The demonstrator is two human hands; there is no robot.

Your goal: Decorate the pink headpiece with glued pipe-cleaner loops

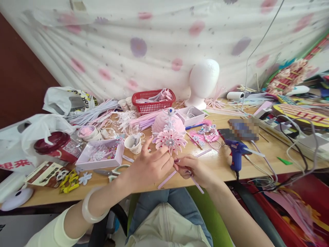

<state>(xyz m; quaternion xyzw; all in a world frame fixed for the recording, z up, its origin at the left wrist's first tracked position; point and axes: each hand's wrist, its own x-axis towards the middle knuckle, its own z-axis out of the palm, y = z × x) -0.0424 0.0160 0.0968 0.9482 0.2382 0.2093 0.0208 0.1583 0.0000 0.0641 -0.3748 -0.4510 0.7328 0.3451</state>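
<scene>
My left hand (pixel 154 164) is closed at the lower edge of a pink flower (pixel 177 139) with red beads and a pearly centre; what its fingertips pinch is hidden. Touching those fingertips, my right hand (pixel 190 168) is closed on a lilac pipe cleaner (pixel 198 186), whose end sticks out below. A second lilac pipe cleaner (pixel 204 153) runs slantwise under the hands. Behind the flower stands a rounded pink form (pixel 158 123), topped by a blue-and-silver ornament (pixel 170 110).
A glue gun (pixel 236 154) and a phone (pixel 244 129) lie at right. Scissors (pixel 104 172), a paper cup (pixel 133 144) and a bead box (pixel 118 161) are at left. Behind are a red basket (pixel 144 108), a white foam head (pixel 205 77) and bundled pipe cleaners (pixel 95 111).
</scene>
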